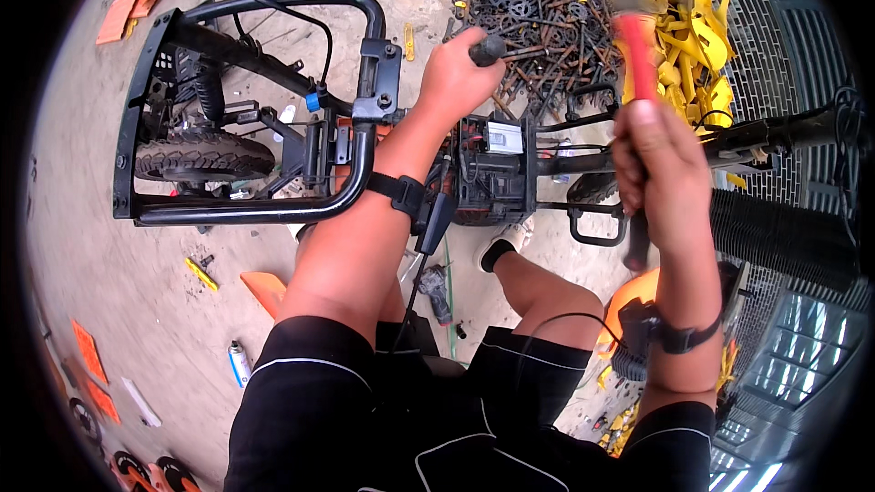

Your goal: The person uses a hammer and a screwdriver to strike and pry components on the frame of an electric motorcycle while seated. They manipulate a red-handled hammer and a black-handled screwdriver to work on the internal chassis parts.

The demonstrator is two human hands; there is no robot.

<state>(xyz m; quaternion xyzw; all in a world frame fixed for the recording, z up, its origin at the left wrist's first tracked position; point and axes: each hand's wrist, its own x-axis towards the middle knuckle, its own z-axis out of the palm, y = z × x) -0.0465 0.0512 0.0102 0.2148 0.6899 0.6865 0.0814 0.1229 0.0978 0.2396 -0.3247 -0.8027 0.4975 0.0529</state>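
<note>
My right hand (665, 169) is closed round the handle of a hammer (643, 59), raised on the right; its handle is red and yellow and its grey head is blurred. My left hand (456, 77) makes a fist round a dark rod-like tool (488, 50). Only the tool's blunt round end shows; the rest is hidden, so I cannot tell its kind. My left arm reaches over a partly stripped two-wheeler (492, 178), which lies across in front of me. Its black tubular frame (255, 211) and knobbly tyre (205, 157) are to the left.
Beyond my left hand lies a heap of dark metal parts (556, 59), with yellow plastic panels (697, 36) beside it. A power tool (436, 296) lies between my legs. A spray can (239, 363) and orange pieces (89, 351) are on the concrete floor (173, 301).
</note>
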